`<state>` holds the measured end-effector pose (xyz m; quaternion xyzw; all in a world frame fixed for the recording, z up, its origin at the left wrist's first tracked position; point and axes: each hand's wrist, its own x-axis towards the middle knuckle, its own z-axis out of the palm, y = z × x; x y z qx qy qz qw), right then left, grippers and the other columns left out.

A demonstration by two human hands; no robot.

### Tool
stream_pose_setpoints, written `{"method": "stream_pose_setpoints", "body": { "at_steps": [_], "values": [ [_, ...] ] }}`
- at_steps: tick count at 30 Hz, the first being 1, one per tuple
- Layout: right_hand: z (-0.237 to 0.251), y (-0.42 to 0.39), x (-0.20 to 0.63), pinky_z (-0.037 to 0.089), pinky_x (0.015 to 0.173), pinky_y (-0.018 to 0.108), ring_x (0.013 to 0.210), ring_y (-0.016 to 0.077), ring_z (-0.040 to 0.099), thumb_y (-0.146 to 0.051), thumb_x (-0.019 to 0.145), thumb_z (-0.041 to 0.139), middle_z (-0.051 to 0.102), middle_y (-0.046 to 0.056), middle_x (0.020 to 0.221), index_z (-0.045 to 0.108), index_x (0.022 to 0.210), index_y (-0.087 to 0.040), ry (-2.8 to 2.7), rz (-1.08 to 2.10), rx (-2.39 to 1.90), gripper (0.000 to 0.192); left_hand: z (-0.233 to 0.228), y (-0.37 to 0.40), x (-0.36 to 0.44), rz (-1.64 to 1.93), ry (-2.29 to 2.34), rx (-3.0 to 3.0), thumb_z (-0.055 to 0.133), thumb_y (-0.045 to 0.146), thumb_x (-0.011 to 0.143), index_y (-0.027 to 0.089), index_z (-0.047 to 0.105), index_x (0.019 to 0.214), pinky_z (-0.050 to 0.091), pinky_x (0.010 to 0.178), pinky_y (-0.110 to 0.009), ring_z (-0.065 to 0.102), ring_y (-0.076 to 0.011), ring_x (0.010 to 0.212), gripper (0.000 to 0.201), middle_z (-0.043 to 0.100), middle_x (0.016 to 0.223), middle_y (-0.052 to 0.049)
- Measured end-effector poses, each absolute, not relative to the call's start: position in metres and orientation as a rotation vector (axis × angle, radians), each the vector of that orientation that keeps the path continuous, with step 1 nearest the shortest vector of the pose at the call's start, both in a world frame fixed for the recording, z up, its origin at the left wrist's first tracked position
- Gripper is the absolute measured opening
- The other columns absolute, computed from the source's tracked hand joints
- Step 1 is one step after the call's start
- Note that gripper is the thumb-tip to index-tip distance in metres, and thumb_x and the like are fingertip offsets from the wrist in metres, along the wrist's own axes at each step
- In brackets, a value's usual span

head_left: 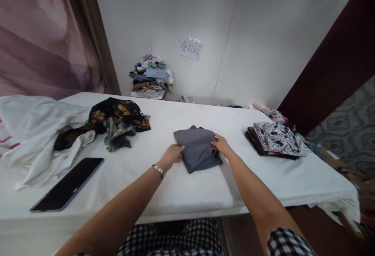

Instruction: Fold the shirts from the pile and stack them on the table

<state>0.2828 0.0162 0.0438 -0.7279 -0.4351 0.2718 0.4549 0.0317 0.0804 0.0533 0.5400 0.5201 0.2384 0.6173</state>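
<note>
A dark grey garment, folded into a small bundle, is at the middle of the white-covered table. My left hand grips its left edge, thumb on top and fingers curled beneath. At its right edge my right hand pinches the cloth the same way, with the fingers partly hidden under it. The lower right corner of the bundle is a little loose and uneven. A silver bracelet is on my left wrist.
On the left lie white clothes, a black floral garment, a crumpled plaid cloth and a black phone. A folded stack with a black-and-white print sits right. Behind the table stands a clothes pile.
</note>
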Motion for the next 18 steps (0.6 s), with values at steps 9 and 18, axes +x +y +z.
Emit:
{"method": "stream_pose_setpoints", "body": {
  "at_steps": [9,18],
  "values": [
    [0.056,0.016,0.296,0.05,0.09,0.035,0.11,0.0304,0.063,-0.04,0.071,0.074,0.07,0.017,0.112,0.068,0.113,-0.013,-1.079,0.59,-2.152,0.05,0.05,0.075,0.038,0.502,1.272,1.448,0.078,0.047,0.065,0.015,0.055,0.124,0.049,0.058,-0.032,0.065,-0.0234,0.073,0.071,0.071,0.096,-0.015],
    [0.078,-0.013,0.275,0.053,0.061,0.025,0.074,0.0153,0.067,-0.017,0.068,0.072,0.073,0.002,0.095,0.042,0.141,-0.027,-0.838,1.205,-1.587,0.08,0.055,0.074,0.03,0.659,1.176,1.394,0.071,0.02,0.07,0.016,0.031,0.145,0.053,0.075,-0.031,0.067,-0.0237,0.095,0.085,0.067,0.117,-0.016]
  ]
}}
